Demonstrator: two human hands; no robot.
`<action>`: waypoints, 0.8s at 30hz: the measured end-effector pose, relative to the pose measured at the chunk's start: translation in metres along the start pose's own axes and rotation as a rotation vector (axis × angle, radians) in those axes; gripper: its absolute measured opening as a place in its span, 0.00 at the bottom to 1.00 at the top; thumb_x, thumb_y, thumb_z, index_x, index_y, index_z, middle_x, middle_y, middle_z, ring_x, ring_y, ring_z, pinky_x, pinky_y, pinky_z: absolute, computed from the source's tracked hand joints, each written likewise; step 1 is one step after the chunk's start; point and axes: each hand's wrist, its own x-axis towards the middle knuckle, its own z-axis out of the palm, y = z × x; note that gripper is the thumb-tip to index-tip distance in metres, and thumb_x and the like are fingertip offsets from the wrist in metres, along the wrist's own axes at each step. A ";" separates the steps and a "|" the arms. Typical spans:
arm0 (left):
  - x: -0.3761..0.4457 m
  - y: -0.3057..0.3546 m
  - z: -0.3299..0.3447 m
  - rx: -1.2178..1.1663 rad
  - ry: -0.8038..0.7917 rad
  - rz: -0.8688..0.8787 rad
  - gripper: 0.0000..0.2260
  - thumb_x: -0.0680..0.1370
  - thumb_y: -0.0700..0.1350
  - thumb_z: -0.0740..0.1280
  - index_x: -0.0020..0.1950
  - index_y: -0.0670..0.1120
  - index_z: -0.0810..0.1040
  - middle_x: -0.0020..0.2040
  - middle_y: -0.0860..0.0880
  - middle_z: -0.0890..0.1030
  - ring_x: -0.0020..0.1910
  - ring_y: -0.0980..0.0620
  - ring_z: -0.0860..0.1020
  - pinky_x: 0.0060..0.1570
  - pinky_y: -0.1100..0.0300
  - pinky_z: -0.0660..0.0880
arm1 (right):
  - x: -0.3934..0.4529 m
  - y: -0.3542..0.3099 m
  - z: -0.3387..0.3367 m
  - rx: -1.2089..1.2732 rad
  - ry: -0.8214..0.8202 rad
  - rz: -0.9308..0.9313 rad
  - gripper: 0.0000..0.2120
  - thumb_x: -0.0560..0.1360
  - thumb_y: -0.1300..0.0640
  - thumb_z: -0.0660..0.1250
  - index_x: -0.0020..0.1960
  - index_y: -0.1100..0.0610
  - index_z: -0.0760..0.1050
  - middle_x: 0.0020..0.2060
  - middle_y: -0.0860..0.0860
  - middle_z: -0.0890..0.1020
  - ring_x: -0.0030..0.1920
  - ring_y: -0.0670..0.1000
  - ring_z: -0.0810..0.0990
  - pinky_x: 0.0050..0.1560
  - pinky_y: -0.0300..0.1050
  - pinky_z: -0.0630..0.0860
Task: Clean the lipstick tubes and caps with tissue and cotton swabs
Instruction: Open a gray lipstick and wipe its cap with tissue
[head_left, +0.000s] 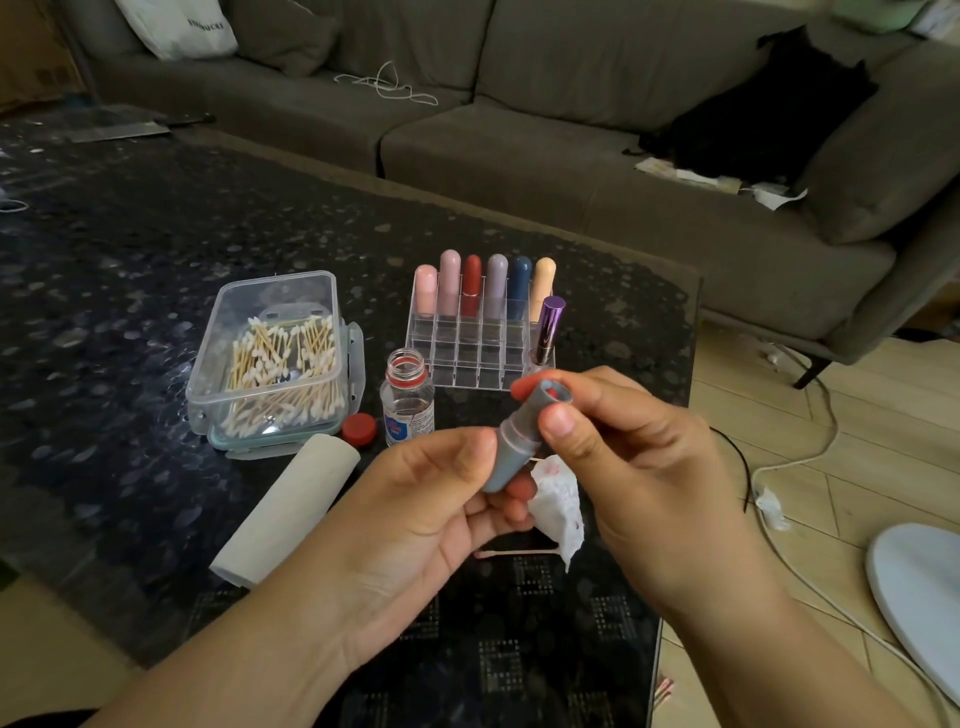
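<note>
Left hand (441, 499) curled round the lower body of a grey lipstick tube (519, 441), held tilted above the table (130, 260). Right hand (623, 441) pinches the tube's open upper end; crumpled stained tissue (558, 506) lies just beneath

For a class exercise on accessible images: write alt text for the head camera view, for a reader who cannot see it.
Two hands hold a grey lipstick tube over a dark table: the left hand grips its base, the right hand pinches its open top. Behind stand a clear organizer of lipsticks, an open bottle and a box of cotton swabs.
</note>
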 end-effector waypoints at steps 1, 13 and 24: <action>-0.001 -0.001 0.001 0.013 0.020 0.025 0.23 0.61 0.56 0.79 0.47 0.40 0.83 0.36 0.46 0.79 0.36 0.53 0.78 0.43 0.61 0.77 | 0.000 0.001 0.000 -0.015 0.008 -0.005 0.07 0.71 0.52 0.71 0.48 0.49 0.83 0.41 0.49 0.81 0.42 0.41 0.81 0.42 0.30 0.75; -0.001 -0.008 0.007 0.166 0.130 0.162 0.22 0.64 0.62 0.74 0.47 0.46 0.84 0.43 0.45 0.83 0.42 0.51 0.81 0.45 0.59 0.76 | 0.004 0.005 -0.004 0.049 0.000 0.086 0.08 0.70 0.49 0.70 0.48 0.48 0.84 0.42 0.49 0.84 0.44 0.45 0.82 0.44 0.34 0.76; 0.000 -0.002 0.004 0.004 -0.130 -0.047 0.18 0.69 0.59 0.72 0.44 0.44 0.82 0.31 0.49 0.71 0.31 0.55 0.68 0.36 0.62 0.72 | 0.001 0.001 -0.005 0.241 -0.068 0.160 0.09 0.72 0.53 0.67 0.47 0.55 0.84 0.33 0.51 0.82 0.31 0.46 0.80 0.34 0.35 0.78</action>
